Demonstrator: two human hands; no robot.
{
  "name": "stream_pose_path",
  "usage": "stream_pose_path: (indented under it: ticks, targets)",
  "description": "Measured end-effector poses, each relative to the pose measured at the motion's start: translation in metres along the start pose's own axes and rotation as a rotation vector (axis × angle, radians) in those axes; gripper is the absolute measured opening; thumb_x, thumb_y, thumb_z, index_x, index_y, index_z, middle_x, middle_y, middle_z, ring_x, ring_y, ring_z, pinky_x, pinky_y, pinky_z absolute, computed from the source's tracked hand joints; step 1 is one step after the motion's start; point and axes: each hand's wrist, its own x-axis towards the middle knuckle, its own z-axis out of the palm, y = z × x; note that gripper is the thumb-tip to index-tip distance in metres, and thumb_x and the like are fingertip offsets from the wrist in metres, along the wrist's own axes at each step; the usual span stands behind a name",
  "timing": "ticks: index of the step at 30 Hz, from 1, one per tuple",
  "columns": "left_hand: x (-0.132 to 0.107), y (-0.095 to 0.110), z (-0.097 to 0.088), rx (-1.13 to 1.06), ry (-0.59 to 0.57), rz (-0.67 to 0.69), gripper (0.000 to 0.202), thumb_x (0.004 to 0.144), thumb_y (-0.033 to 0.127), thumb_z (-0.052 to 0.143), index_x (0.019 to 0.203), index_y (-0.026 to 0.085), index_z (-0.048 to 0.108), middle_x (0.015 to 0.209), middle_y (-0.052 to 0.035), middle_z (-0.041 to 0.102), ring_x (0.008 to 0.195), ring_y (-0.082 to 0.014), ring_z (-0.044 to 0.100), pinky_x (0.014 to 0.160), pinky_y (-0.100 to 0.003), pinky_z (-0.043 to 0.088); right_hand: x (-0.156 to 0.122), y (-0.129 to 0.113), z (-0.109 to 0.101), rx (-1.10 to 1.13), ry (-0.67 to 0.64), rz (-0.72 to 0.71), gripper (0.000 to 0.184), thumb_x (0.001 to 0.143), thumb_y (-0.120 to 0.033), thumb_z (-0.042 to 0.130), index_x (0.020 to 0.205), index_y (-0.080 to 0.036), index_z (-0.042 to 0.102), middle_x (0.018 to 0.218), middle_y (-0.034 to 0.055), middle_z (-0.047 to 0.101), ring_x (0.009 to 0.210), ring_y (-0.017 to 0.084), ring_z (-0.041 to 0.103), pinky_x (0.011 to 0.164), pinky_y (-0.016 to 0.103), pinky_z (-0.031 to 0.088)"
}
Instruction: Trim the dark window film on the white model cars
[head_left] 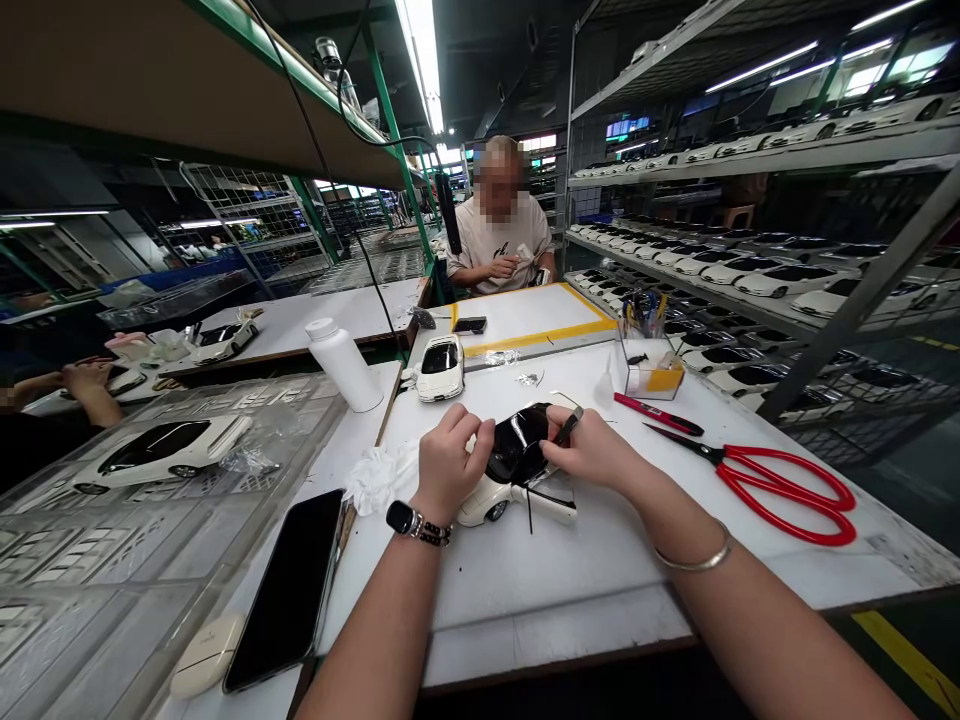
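A white model car (487,500) with a glossy black roof (519,438) sits before me on the white tabletop, its near-side door (553,503) swung out. A thin black strip (530,512) hangs by the door opening. My left hand (450,458) is closed against the car's left side, thumb and curled fingers at the roof edge. On the other side, my right hand (589,448) pinches a slim dark tool that looks like tweezers (570,426), at the roof's right edge. Its tip is hidden by my fingers.
Red-handled scissors (784,490) and a red cutter-like tool (660,414) lie right. A clear tool box (649,370) stands behind them. Left are a phone (289,590), white bottle (343,365), crumpled cloth (382,478) and another model car (441,368). A co-worker (501,225) sits opposite.
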Motion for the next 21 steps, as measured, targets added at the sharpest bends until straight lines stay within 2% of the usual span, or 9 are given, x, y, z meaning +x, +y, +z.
stream_pose_path:
  ticks: [21]
  targets:
    - [-0.0007,-0.0007,0.0012,-0.006,-0.023,0.000,0.032,0.091,0.024,0.044,0.060,0.015,0.041,0.062,0.0020,0.037,0.054,-0.0070,0.035,0.051,-0.020,0.029,-0.0020,-0.0004,0.0007,-0.022,-0.013,-0.018,0.006,0.071,-0.020,0.051,0.068,-0.018,0.046,0.059,-0.0027,0.049,0.055,0.008,0.043,0.051,0.019,0.029]
